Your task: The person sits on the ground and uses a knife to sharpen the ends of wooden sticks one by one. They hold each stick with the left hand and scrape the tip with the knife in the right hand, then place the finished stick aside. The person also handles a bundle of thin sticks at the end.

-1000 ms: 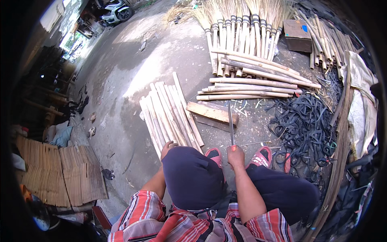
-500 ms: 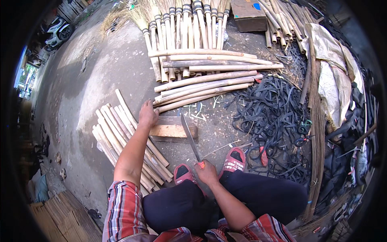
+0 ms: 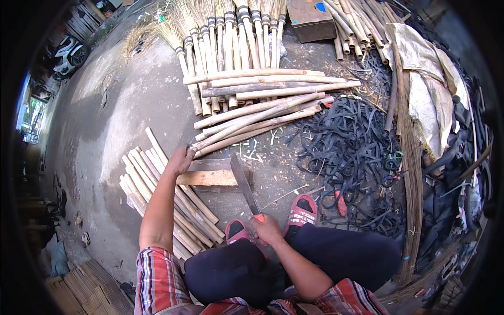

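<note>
My right hand (image 3: pixel 266 229) was wrapped around the handle of a machete (image 3: pixel 243 181), between my pink sandals (image 3: pixel 303 210), the dark blade slanting forward and left of my fist toward a wooden block (image 3: pixel 210 178); whether blade and block touched, I could not tell. Left of that fist lay short bamboo sticks (image 3: pixel 144 177), side by side on the ground, and to its right, ahead, sprawled a heap of black rubber strips (image 3: pixel 349 147). Farther out, my left hand (image 3: pixel 180 160) was clamped on the near end of a bamboo pole (image 3: pixel 239 127), which ran away to the right of my fingers across other poles. I judged it light for its length, stiff and rather slick-skinned, liable to roll or split; a firm hold near the end seemed right, well clear of the edge. Beyond that hand stood bundled brooms (image 3: pixel 231 47), bristles pointing away.
</note>
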Tool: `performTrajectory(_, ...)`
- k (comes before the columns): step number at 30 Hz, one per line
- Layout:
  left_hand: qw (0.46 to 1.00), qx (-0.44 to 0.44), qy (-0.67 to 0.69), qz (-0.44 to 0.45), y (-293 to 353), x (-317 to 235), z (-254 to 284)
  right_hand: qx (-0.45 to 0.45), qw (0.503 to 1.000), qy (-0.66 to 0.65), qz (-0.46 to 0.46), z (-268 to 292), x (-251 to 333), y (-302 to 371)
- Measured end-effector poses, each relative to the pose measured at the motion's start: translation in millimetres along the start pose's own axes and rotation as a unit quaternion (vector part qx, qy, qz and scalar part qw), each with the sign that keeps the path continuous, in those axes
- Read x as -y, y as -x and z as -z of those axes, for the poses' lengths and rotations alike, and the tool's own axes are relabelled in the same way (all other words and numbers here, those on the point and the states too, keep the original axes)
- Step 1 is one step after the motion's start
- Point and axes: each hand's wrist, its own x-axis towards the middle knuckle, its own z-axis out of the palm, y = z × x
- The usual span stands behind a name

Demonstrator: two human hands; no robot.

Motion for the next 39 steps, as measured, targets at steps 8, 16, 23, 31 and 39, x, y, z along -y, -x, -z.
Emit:
performTrajectory(8, 0.990, -0.118, 0.034, 0.063, 122, -2, 52, -0.020, 0.985, -0.148, 0.087, -9, 1, 7)
performTrajectory(16, 0.990, -0.002, 0.136, 0.038, 197, 4, 35, -0.068, 0.930, -0.265, 0.245, 37, 39, 38)
performTrajectory(23, 0.981, 0.063, -0.126, -0.135, 192, -140, 91, -0.212, 0.879, -0.174, 0.391, 92, 101, 124)
performTrajectory(31, 0.785, -0.018, 0.402, -0.471, 255, -347, 109, -0.333, 0.838, -0.002, 0.432, 87, 109, 155)
performTrajectory(39, 0.622, -0.304, 0.614, -0.378, 249, -305, 124, -0.312, 0.842, 0.052, 0.437, 66, 103, 164)
